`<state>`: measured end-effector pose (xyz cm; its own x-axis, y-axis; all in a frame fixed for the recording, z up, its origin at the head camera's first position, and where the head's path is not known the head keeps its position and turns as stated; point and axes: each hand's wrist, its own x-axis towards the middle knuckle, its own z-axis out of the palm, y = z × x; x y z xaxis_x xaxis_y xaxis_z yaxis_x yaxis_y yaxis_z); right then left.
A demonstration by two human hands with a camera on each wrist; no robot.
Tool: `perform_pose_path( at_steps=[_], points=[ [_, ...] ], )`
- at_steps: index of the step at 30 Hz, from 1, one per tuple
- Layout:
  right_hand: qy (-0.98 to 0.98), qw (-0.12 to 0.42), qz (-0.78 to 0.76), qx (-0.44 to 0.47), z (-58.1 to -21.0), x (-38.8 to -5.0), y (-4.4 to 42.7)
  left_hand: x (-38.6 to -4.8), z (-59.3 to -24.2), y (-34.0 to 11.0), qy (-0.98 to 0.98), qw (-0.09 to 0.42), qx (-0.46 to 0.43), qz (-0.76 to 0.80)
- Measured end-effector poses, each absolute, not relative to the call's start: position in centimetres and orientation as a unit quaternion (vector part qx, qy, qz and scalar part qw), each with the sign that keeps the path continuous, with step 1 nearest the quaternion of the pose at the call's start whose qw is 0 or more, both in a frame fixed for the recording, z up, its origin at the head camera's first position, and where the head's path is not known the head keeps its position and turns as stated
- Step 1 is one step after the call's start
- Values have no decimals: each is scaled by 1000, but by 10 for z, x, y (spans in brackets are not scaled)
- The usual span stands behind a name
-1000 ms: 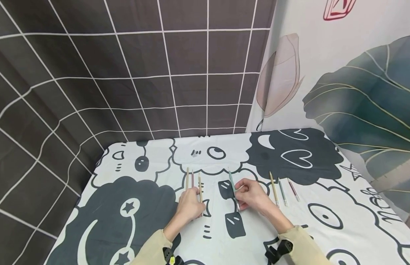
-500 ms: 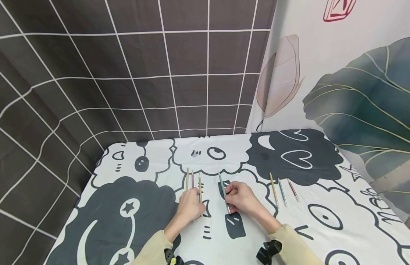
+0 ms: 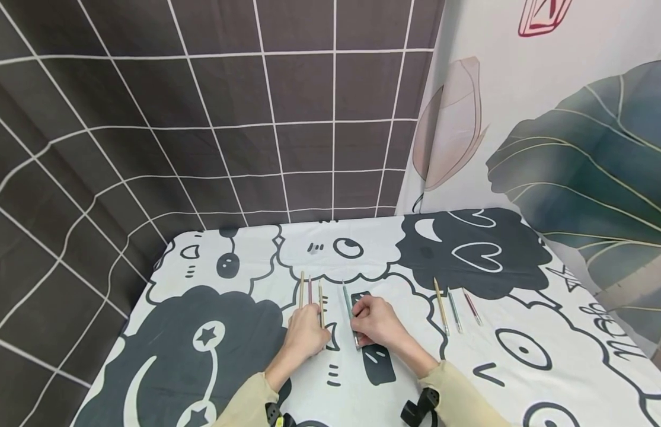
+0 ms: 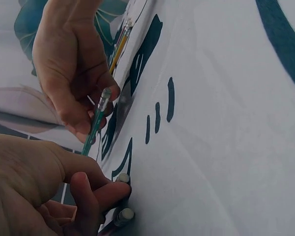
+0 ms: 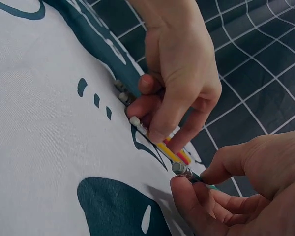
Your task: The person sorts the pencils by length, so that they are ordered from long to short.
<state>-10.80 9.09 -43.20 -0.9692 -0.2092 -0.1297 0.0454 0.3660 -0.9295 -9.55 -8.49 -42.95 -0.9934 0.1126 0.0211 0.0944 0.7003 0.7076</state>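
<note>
In the head view, my left hand (image 3: 305,333) rests low over three pencils lying side by side on the patterned cloth: a yellow pencil (image 3: 302,289), a red pencil (image 3: 310,290) and another yellow pencil (image 3: 321,298). Its curled fingers grip the nearer yellow pencil (image 5: 163,148), as the right wrist view shows; how they meet the other two is partly hidden. Just to the right, my right hand (image 3: 375,321) pinches a green pencil (image 4: 93,129) near its eraser end between thumb and fingers. That pencil's tip points away from me, and a gap separates it from the row.
Farther right on the cloth (image 3: 415,379) lie a yellow pencil (image 3: 441,305), a green pencil (image 3: 454,310) and a red pencil (image 3: 472,306), spaced apart. A dark gridded curtain (image 3: 218,118) hangs behind, with a leaf-print curtain (image 3: 575,166) at the right.
My right hand has moved left with the green pencil, bringing it closer to the row under my left hand. The left hand has stayed nearly still.
</note>
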Motion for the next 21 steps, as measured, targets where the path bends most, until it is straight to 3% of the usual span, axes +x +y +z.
perform_pose_path(
  at_steps=[21],
  points=[
    [849,94,-513,-90,-438,-113,73,-96,-430,-86,929,14,61,365]
  ],
)
